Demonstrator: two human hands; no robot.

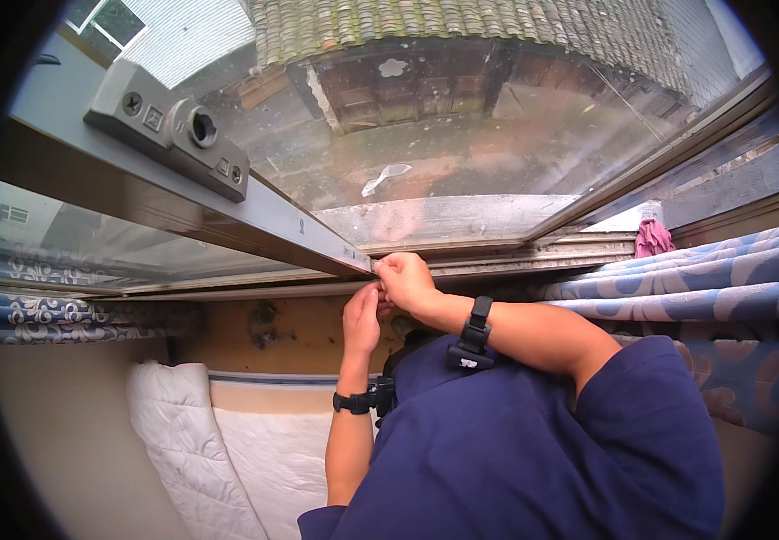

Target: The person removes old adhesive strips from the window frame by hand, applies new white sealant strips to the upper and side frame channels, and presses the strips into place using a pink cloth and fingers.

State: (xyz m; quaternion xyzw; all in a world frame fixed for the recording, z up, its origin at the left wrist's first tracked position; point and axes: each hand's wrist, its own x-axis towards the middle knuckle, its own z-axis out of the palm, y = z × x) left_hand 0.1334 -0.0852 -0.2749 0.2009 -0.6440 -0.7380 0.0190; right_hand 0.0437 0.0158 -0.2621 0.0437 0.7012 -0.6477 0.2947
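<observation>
Beyond the glass lie tiled roofs and a wet yard. Both hands meet at the lower corner of the grey window sash, which carries a grey latch block. Right hand fingers pinch at the sash end; left hand curls beside it, grip unclear. Blue patterned curtains crowd the right; a white mattress lies below.

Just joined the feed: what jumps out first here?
Both hands meet at the lower corner of the grey window frame, mid-picture: the right hand pinches at its end, the left hand just below. Upper left, a grey lock fitting sits on the frame; blue patterned curtains hang right.
</observation>
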